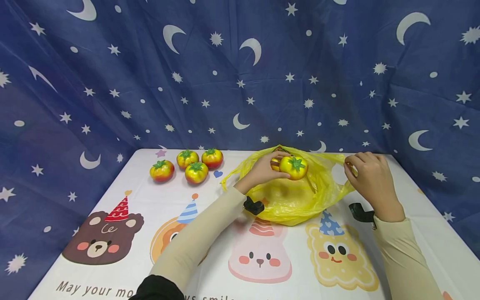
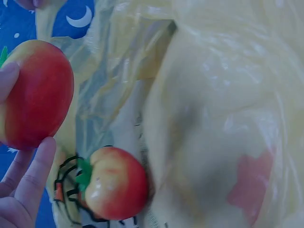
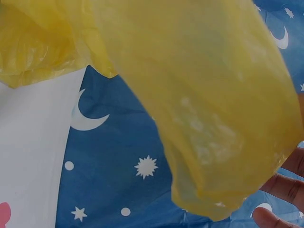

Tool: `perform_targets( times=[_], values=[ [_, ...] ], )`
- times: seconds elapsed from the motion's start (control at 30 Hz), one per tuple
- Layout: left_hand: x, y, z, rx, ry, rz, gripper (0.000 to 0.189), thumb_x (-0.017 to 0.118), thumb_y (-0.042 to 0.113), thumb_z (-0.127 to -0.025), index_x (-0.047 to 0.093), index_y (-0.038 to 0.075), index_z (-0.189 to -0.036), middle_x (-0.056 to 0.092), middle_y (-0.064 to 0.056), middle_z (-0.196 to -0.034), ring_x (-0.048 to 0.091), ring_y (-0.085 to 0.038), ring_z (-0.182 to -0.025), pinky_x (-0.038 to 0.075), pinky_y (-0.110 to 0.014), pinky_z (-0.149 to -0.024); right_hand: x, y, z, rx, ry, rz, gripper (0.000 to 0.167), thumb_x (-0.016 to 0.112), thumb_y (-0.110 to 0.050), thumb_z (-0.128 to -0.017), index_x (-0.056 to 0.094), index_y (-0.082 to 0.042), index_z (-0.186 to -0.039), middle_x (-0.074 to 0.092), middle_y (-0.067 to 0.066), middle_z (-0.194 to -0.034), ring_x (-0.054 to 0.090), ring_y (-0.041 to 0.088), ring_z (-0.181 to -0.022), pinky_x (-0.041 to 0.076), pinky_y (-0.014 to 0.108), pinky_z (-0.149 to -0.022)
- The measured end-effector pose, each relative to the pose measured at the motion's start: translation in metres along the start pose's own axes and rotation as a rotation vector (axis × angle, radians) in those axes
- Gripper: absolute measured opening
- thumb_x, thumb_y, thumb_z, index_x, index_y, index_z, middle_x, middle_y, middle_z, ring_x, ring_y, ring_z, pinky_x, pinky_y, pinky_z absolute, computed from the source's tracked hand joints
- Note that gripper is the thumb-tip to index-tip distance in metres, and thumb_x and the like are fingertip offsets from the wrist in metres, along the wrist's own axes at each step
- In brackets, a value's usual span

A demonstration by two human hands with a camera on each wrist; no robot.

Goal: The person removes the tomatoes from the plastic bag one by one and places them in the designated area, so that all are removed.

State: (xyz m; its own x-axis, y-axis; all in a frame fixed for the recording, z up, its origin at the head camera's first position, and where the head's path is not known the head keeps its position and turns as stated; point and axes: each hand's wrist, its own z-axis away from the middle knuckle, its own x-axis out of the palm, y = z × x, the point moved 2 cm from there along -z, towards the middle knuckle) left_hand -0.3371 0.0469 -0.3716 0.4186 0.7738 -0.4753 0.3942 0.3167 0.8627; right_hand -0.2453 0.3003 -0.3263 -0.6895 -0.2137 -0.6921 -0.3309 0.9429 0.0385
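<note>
My left hand grips a yellow-and-red toy tomato with a green leafy top, over the mouth of a yellow plastic bag. In the left wrist view, the held tomato shows its red side between thumb and fingers. Below it a second toy tomato lies within the bag, beside something with black stripes. On the bag's right side, my right hand pinches a handle and pulls it outward. That handle hangs stretched near the fingers in the right wrist view.
Several more toy tomatoes stand grouped at the back left of the table. A white tablecloth printed with cartoon animals covers the table. Behind its back edge hangs a dark blue curtain with moons and stars.
</note>
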Motion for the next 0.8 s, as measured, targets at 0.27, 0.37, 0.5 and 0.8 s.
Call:
perform_targets(
  times=[0.27, 0.37, 0.5, 0.8],
  values=[
    [-0.018, 0.001, 0.012, 0.009, 0.049, -0.002, 0.057, 0.08, 0.021, -0.075, 0.057, 0.018, -0.127, 0.056, -0.004, -0.129, 0.058, -0.024, -0.111, 0.054, -0.027, -0.087, -0.001, 0.0, 0.0, 0.003, 0.001, -0.003, 0.008, 0.071, 0.0, -0.074, 0.065, 0.002, -0.078, 0.066, 0.018, -0.073, 0.057, 0.035, -0.075, 0.044, 0.051, -0.074],
    [-0.024, 0.0, 0.017, 0.014, 0.06, 0.018, 0.057, 0.079, 0.018, -0.076, 0.056, 0.015, -0.128, 0.054, -0.006, -0.132, 0.057, -0.025, -0.115, 0.053, -0.032, -0.092, -0.001, 0.0, 0.0, 0.001, 0.002, -0.004, 0.008, 0.071, 0.0, -0.074, 0.065, 0.002, -0.078, 0.066, 0.017, -0.073, 0.057, 0.035, -0.075, 0.044, 0.051, -0.074],
    [-0.034, -0.004, 0.025, 0.005, 0.078, 0.027, 0.057, 0.079, 0.015, -0.076, 0.055, 0.015, -0.128, 0.055, -0.009, -0.131, 0.057, -0.028, -0.115, 0.05, -0.04, -0.098, 0.0, 0.0, 0.0, -0.002, 0.002, -0.004, 0.008, 0.071, -0.001, -0.074, 0.065, 0.002, -0.078, 0.066, 0.017, -0.073, 0.057, 0.034, -0.075, 0.044, 0.051, -0.074],
    [-0.058, -0.014, 0.047, -0.062, 0.123, 0.022, 0.056, 0.078, 0.018, -0.076, 0.056, 0.019, -0.127, 0.055, -0.009, -0.131, 0.057, -0.029, -0.116, 0.049, -0.041, -0.098, 0.0, -0.001, 0.0, -0.001, -0.002, -0.002, 0.008, 0.071, -0.001, -0.075, 0.065, 0.002, -0.078, 0.066, 0.018, -0.074, 0.057, 0.035, -0.075, 0.044, 0.051, -0.074]
  ],
)
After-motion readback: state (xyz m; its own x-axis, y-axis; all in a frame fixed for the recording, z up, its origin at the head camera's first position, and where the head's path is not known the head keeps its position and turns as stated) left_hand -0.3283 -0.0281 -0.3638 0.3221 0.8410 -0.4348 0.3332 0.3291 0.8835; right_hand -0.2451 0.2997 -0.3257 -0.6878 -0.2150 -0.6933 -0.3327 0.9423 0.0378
